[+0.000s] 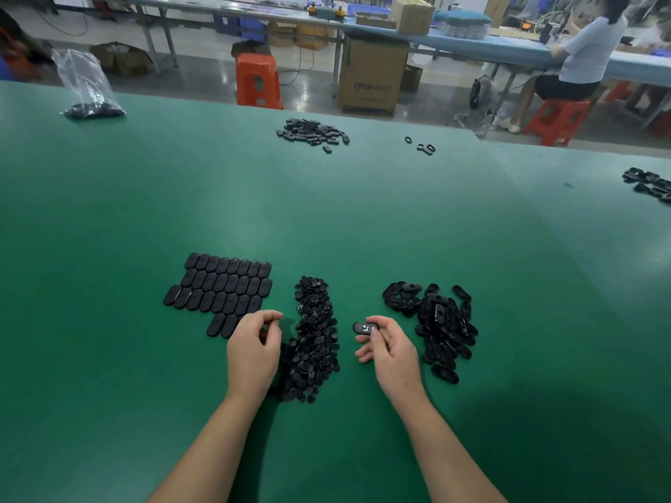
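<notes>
Right hand (390,352): thumb and forefinger pinch one black oval shell (364,327) by its right end, hollow side up, just above the table (326,212), between the middle heap and the right pile. Left hand (254,348): fingers curled, thumb meeting fingertips at the left edge of the heap of small black inserts (314,343). Whether a piece sits in that pinch, cannot tell. The step looks like fitting an insert into the shell. To do it well, hold the shell level with the cavity facing up and grip only its end, so the seat is clear. Take a single insert from the heap and check which way it faces before pressing. Press it flat until it is flush. Loose shells (439,321) wait near right. Closed ovals (221,290) lie in tight rows near left, so the next one should butt against the short near row.
</notes>
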Available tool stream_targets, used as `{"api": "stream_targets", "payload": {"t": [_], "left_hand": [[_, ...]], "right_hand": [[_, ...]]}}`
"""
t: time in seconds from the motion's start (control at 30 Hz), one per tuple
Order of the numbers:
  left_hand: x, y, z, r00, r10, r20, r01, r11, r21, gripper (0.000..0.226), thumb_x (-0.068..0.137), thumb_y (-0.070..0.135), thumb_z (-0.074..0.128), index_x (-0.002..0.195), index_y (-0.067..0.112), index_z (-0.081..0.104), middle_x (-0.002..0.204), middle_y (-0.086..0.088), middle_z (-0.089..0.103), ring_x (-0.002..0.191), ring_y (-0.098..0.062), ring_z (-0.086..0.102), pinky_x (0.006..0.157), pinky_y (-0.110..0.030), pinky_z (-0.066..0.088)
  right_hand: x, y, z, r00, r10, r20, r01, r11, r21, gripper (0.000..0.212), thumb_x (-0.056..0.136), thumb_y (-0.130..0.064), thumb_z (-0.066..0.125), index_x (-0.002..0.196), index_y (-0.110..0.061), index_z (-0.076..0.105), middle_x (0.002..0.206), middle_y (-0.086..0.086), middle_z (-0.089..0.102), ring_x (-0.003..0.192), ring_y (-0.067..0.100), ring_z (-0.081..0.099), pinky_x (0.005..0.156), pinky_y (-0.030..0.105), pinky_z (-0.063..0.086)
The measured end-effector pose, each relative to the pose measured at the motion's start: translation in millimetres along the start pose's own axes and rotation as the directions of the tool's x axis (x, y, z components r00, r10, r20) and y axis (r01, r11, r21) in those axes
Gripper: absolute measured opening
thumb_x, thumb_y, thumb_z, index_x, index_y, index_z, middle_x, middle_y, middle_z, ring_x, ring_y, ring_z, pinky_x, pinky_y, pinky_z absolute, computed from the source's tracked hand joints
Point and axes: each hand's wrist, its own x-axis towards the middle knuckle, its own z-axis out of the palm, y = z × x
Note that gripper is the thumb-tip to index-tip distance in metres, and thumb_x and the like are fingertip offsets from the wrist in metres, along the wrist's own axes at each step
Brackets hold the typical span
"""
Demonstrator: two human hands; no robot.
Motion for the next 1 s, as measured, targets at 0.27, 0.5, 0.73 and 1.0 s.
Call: {"api": "stream_targets", "payload": {"t": [0.27, 0.5, 0.73, 1.0], "left_hand": [[-1.8, 6.4, -3.4, 0.998, -0.054, 0.021, 0.056, 0.995, -0.080, 0.021, 0.094, 0.015, 0.064, 0.106, 0.031, 0.071, 0.085, 0.013, 0.068, 0.064, -0.003, 0.056, 0.056, -0.013, 0.043], [-7.8, 49.5, 19.9, 0.988, -0.018, 0.153, 0.033, 0.995, -0.093, 0.014, 0.087, 0.017, 0.075, 0.081, 0.030, 0.072, 0.074, 0.022, 0.069, 0.071, 0.002, 0.064, 0.064, -0.011, 0.047], [-18.3, 73.8, 58.1, 0.962, 0.015, 0.273, -0.044, 0.994, 0.098, 0.011, 0.092, 0.016, 0.065, 0.090, 0.023, 0.074, 0.081, 0.016, 0.068, 0.074, 0.007, 0.058, 0.065, -0.005, 0.039], [-20.5, 78.0, 70.5, 0.961, 0.009, 0.276, -0.043, 0.992, 0.115, 0.010, 0.093, 0.019, 0.065, 0.097, 0.024, 0.072, 0.087, 0.016, 0.068, 0.081, 0.004, 0.061, 0.068, -0.006, 0.041]], "right_hand": [[1.2, -4.3, -0.2, 1.000, -0.012, 0.025, 0.013, 0.999, -0.040, 0.024, 0.106, -0.013, 0.047, 0.107, -0.033, 0.061, 0.092, -0.013, 0.074, 0.073, 0.016, 0.071, 0.070, 0.029, 0.061], [1.7, -4.2, 0.6, 0.999, -0.027, 0.036, 0.028, 0.999, -0.037, 0.023, 0.106, -0.012, 0.049, 0.113, -0.031, 0.060, 0.094, -0.013, 0.076, 0.072, 0.014, 0.072, 0.068, 0.027, 0.060], [3.5, -0.4, -0.1, 0.998, -0.052, 0.023, 0.053, 0.998, -0.036, 0.023, 0.104, -0.007, 0.049, 0.104, -0.028, 0.058, 0.089, -0.009, 0.075, 0.066, 0.015, 0.070, 0.065, 0.030, 0.059], [3.9, -0.4, -1.6, 0.997, -0.069, 0.018, 0.070, 0.993, -0.097, 0.024, 0.103, -0.011, 0.053, 0.100, -0.034, 0.059, 0.088, -0.020, 0.073, 0.066, 0.000, 0.068, 0.060, 0.013, 0.050]]}}
